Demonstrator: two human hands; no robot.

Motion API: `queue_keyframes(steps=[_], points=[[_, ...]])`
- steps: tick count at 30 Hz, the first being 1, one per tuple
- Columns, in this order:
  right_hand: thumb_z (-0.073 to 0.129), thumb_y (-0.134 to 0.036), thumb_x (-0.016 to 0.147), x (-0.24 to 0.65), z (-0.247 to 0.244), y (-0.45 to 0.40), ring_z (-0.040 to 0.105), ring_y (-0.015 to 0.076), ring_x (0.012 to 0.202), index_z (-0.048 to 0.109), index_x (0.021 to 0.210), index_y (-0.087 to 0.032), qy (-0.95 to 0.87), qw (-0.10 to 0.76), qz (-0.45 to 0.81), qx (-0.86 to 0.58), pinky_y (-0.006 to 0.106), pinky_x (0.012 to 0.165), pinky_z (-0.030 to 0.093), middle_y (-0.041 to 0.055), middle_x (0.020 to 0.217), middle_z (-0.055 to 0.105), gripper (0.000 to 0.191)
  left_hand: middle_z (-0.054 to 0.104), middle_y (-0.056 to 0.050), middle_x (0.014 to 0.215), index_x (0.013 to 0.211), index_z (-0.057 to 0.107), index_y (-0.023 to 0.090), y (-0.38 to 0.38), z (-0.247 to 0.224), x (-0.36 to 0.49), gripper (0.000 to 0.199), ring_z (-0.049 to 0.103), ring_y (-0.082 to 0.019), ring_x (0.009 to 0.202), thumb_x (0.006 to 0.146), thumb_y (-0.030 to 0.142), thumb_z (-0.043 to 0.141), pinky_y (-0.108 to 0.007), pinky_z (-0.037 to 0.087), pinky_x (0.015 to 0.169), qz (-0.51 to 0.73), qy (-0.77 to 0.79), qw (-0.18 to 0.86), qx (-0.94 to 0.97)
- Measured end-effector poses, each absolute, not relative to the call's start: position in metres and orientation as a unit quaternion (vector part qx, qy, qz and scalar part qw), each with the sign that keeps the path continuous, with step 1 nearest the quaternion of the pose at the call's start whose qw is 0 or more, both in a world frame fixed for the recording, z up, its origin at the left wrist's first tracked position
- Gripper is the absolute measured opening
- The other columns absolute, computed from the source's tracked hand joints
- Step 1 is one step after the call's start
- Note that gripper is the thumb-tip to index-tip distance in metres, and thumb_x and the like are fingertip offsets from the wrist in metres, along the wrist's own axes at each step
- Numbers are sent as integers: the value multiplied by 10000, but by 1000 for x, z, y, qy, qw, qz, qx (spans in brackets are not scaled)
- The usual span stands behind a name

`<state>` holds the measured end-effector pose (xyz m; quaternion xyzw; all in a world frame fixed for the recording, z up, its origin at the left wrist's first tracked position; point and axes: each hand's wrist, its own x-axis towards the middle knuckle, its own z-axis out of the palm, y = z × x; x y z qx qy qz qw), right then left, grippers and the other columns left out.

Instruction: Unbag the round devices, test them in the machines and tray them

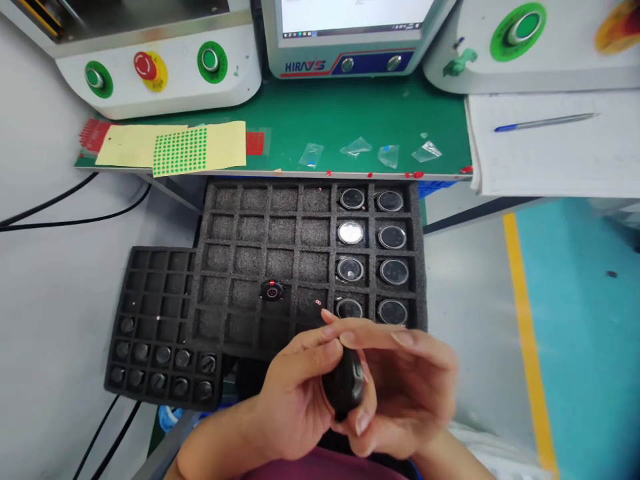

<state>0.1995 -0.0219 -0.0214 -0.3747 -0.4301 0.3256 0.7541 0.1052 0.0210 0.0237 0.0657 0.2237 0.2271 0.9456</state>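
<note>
A black round watch case (pixel 343 385), seen nearly edge-on, is held between my two hands low in the view. My left hand (pixel 297 393) grips it, with the thumb along its upper left edge. Curved around the right side, my right hand (pixel 415 383) has its fingertips and thumb at the case's top and bottom edges. The side of the case facing away from the camera is hidden. Just beyond my hands, another watch case (pixel 272 291) lies back-up in a large foam tray (pixel 250 273), with a small red spot on it.
Several round watches (pixel 393 237) fill the tray's two right columns. A smaller foam tray (pixel 157 283) at left holds several dark round parts (pixel 163 355). On the green shelf (pixel 285 107) lie a sticker sheet (pixel 180 150) and film scraps (pixel 356 147); papers and a pen (pixel 545 123) lie right.
</note>
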Motion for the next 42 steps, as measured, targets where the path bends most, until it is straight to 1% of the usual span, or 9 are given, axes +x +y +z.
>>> queue_keyframes(steps=[4, 8, 14, 20, 22, 25, 28, 33, 42], points=[[787, -381, 773, 202, -22, -22, 687, 231, 995, 502, 1358, -197, -470, 750, 278, -374, 421, 1003, 576, 85, 1104, 685, 676, 499, 10, 463, 703, 605, 123, 21, 21, 108, 340, 426, -78, 384, 824, 440, 626, -188, 307, 411, 223, 231, 946, 55], [772, -189, 769, 214, -23, -22, 681, 242, 1083, 485, 1360, -255, -542, 685, 318, -369, 483, 1015, 568, 59, 1094, 692, 660, 566, -7, 506, 681, 631, 115, 24, 21, 109, 332, 467, -79, 410, 780, 427, 687, -188, 297, 419, 217, 257, 940, 45], [753, -170, 799, 223, -29, -19, 675, 262, 1139, 590, 1143, -298, -539, 674, 348, -365, 506, 1012, 573, 58, 1198, 677, 403, 587, -2, 535, 712, 647, 136, 29, 12, 110, 281, 521, -97, 451, 761, 397, 737, -183, 374, 449, 219, 276, 936, 18], [794, -131, 750, 227, -30, -16, 721, 242, 1019, 545, 1099, -266, -515, 661, 349, -419, 544, 1027, 549, 50, 1156, 677, 450, 706, -82, 802, 989, 701, 151, 30, -9, 95, 560, 643, -178, 655, 894, 643, 451, -260, 490, 563, 199, 284, 923, 165], [786, -75, 732, 230, -36, -15, 716, 227, 1023, 524, 1117, -261, -492, 670, 339, -440, 520, 1017, 561, 46, 1167, 659, 502, 710, -100, 983, 1145, 670, 179, 36, -19, 80, 508, 667, -202, 841, 956, 569, 405, -313, 543, 714, 239, 381, 818, 359], [743, 40, 711, 235, -54, -13, 692, 216, 1078, 502, 1144, -238, -466, 682, 297, -479, 441, 969, 598, 59, 1193, 623, 568, 695, -72, 1023, 1111, 684, 215, 51, -41, 51, 221, 652, -190, 933, 945, 291, 560, -322, 538, 842, 282, 489, 424, 708], [745, 79, 680, 238, -80, -8, 686, 220, 1090, 497, 1113, -228, -461, 686, 231, -513, 398, 903, 620, 60, 1177, 617, 586, 686, -98, 1038, 1106, 681, 184, 64, -63, 26, 258, 660, -214, 949, 851, 144, 685, -332, 547, 856, 231, 448, 93, 859], [782, 2, 696, 235, -108, 0, 705, 220, 1029, 482, 1047, -244, -464, 670, 180, -551, 414, 846, 630, 50, 1140, 632, 523, 706, -133, 1074, 1234, 593, 108, 73, -72, 15, 389, 671, -241, 970, 862, 167, 690, -348, 554, 893, 125, 384, 41, 914], [761, -73, 753, 227, -120, -1, 691, 216, 1035, 457, 1042, -255, -449, 658, 176, -578, 418, 853, 606, 62, 1139, 615, 457, 732, -117, 1041, 1220, 593, 81, 76, -72, 22, 315, 670, -237, 919, 924, 187, 600, -340, 559, 857, 83, 367, -3, 926]])
